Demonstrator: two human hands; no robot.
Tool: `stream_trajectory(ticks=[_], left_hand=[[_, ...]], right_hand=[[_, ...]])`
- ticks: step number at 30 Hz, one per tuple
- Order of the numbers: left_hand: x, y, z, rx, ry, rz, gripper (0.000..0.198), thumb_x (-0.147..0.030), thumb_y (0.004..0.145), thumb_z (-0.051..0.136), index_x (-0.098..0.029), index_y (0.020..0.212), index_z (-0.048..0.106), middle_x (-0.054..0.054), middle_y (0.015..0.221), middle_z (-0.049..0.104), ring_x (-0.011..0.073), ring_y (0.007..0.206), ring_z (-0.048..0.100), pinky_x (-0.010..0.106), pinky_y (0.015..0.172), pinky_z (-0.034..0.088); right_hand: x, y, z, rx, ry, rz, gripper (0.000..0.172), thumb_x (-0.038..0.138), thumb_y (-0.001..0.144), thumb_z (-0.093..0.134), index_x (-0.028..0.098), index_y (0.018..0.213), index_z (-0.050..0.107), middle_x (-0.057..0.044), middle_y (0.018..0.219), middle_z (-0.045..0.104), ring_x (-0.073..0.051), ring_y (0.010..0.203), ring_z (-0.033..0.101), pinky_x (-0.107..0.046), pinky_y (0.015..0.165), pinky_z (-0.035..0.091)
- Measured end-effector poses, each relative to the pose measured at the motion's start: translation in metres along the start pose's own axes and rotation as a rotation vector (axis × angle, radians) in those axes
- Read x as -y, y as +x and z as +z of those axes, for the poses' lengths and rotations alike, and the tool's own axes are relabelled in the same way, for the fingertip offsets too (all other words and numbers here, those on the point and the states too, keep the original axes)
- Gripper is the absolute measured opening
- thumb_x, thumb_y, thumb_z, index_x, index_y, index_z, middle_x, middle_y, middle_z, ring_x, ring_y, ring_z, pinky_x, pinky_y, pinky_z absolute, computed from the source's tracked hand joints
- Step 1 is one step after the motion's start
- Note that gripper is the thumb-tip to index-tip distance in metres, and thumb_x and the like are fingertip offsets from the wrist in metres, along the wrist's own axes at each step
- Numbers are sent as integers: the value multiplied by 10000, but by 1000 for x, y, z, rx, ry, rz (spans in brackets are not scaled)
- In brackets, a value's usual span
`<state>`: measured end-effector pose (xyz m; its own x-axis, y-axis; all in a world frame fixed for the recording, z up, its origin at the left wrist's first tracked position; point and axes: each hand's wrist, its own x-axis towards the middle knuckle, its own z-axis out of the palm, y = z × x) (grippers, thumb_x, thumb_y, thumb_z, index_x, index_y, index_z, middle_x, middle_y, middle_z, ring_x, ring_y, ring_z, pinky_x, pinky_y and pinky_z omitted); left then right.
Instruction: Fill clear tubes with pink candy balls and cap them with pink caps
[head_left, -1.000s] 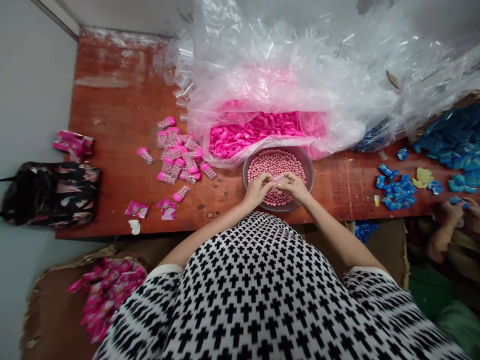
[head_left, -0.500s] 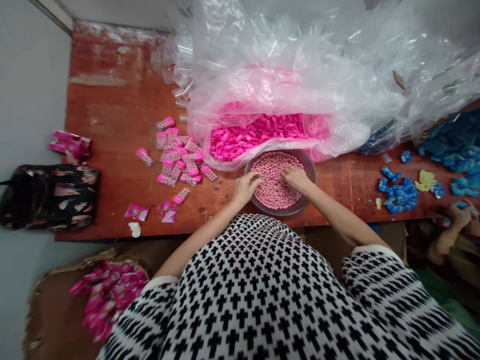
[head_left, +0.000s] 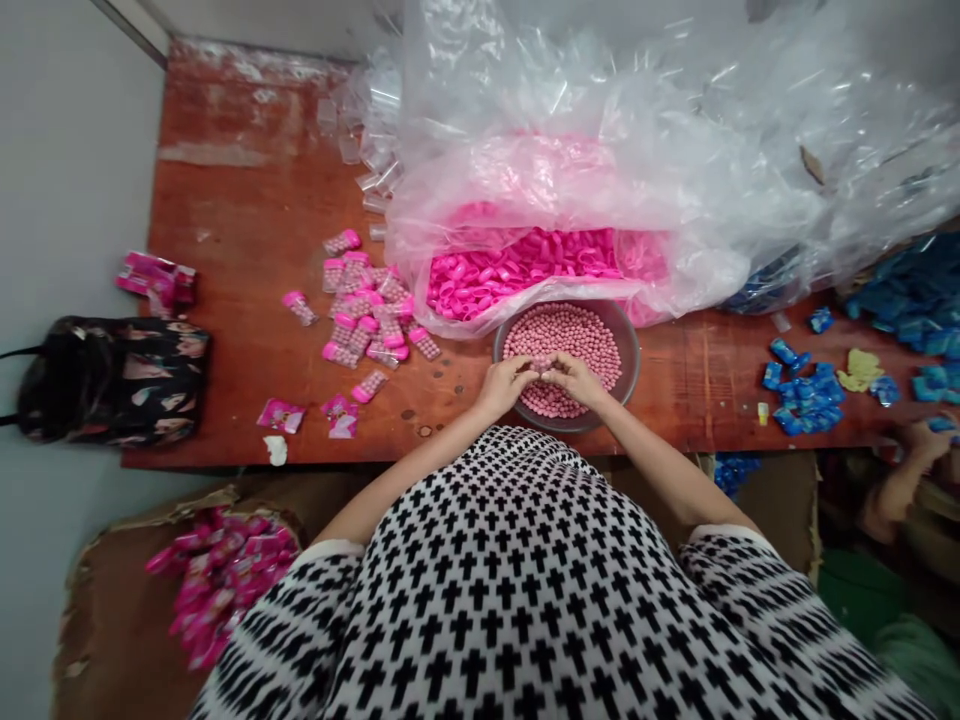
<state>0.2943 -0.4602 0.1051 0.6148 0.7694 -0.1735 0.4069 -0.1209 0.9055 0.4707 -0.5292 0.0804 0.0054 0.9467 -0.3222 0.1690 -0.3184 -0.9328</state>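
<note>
My left hand (head_left: 507, 386) and my right hand (head_left: 576, 379) meet over the near part of a dark grey bowl (head_left: 632, 350) of small pink beads (head_left: 574, 335). Between their pinched fingertips is a small clear container (head_left: 540, 365), mostly covered by the fingers; how full it is I cannot tell. Just behind the bowl, an open plastic bag (head_left: 480, 325) holds many bright pink plastic caps (head_left: 517, 262). Left of the bowl lies a heap of small clear containers (head_left: 371, 305) with pink caps and pink beads inside.
Pink packets (head_left: 281, 415) and a floral black bag (head_left: 150, 385) lie at the left of the wooden table (head_left: 247, 350). Empty clear containers (head_left: 379, 140) lie behind. Below stands a carton (head_left: 105, 620) of pink packets. Blue packets (head_left: 814, 395) and another person's hand (head_left: 922, 440) are at the right.
My right hand has come out of the beads and moved left to meet my left hand. My left hand has shifted slightly right and down; both now hold the small container. The view has shifted slightly.
</note>
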Motion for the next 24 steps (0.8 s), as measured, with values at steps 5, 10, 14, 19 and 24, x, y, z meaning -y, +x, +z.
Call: stream_trajectory(ticks=[5, 10, 14, 19, 24], left_hand=[[-4, 5, 5, 0, -97, 8, 275, -253, 839, 560, -171, 1082, 660, 59, 1066, 694, 193, 953, 642, 319, 886, 483], [-4, 10, 1, 72, -109, 60, 288, -257, 823, 578, -171, 1082, 671, 52, 1051, 701, 201, 936, 649, 331, 871, 492], [-2, 13, -7, 75, -94, 113, 266, -249, 816, 587, -175, 1050, 688, 50, 993, 715, 196, 890, 656, 321, 838, 499], [2, 8, -32, 31, -8, 159, 223, -216, 801, 608, -188, 998, 709, 43, 951, 717, 179, 884, 649, 283, 840, 478], [12, -4, -61, -67, 1, 108, 252, -232, 824, 580, -172, 1040, 694, 51, 973, 710, 180, 892, 643, 279, 839, 470]], right_hand=[[19, -9, -8, -63, 29, -25, 428, 365, 722, 657, 219, 1100, 522, -33, 1007, 614, -163, 899, 606, -328, 835, 494], [44, -13, -23, -47, -294, -190, 368, 350, 831, 559, 242, 1182, 546, -63, 1164, 609, -191, 1065, 572, -363, 952, 440], [55, -7, -22, 15, -440, -233, 257, 323, 838, 550, 228, 1068, 615, -61, 1072, 657, -201, 1013, 593, -364, 938, 438], [59, -1, -11, 56, -245, -186, 187, 382, 785, 624, 198, 819, 613, -21, 737, 643, -160, 687, 608, -301, 687, 502], [60, 4, 10, 45, -151, -126, 262, 425, 764, 647, 195, 875, 587, 4, 708, 616, -131, 604, 586, -279, 614, 506]])
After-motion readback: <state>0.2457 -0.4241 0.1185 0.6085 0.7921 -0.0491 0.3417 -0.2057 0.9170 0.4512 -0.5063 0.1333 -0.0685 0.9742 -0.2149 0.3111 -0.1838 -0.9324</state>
